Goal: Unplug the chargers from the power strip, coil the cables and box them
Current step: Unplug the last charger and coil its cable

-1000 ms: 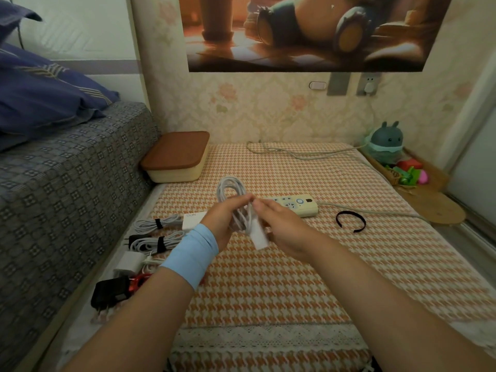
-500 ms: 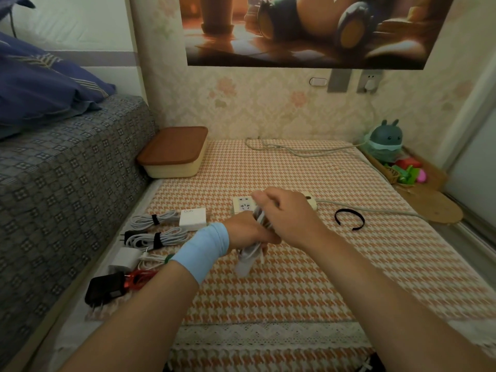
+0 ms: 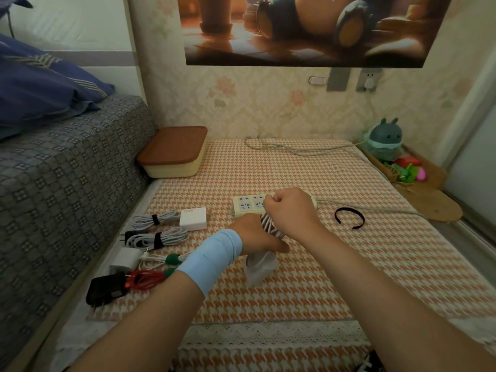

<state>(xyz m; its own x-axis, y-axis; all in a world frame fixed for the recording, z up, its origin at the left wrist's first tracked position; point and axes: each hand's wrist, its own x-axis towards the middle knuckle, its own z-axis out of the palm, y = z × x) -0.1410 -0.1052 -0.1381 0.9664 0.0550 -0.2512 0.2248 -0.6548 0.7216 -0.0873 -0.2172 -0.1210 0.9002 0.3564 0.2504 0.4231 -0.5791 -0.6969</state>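
The left hand (image 3: 255,234), with a light blue band at the wrist, grips a white cable (image 3: 269,224) wound into a bundle of loops, its fingers closed round the lower part. A white charger block (image 3: 261,267) hangs from the bundle just below this hand, blurred, above the orange-and-white houndstooth surface (image 3: 322,277). The right hand (image 3: 291,210) is clenched over the top of the same loops, fingers curled tight on the strands.

Just behind both hands lies a cream power strip (image 3: 247,205), its visible sockets bare; its grey cord runs off to the right. A black strap (image 3: 349,218), curved like an open ring, lies on the surface to the right of the hands.

To the left four bundled chargers lie in a row: a white square charger (image 3: 193,218) with a grey-white coil, a white coiled cable with black ties (image 3: 158,237), a small white plug block (image 3: 125,260) with a cable tied in green, and a black charger (image 3: 107,288) with a red cable (image 3: 145,277). A cream box with a brown lid (image 3: 174,151), closed, stands at the far left corner, beside the bed.
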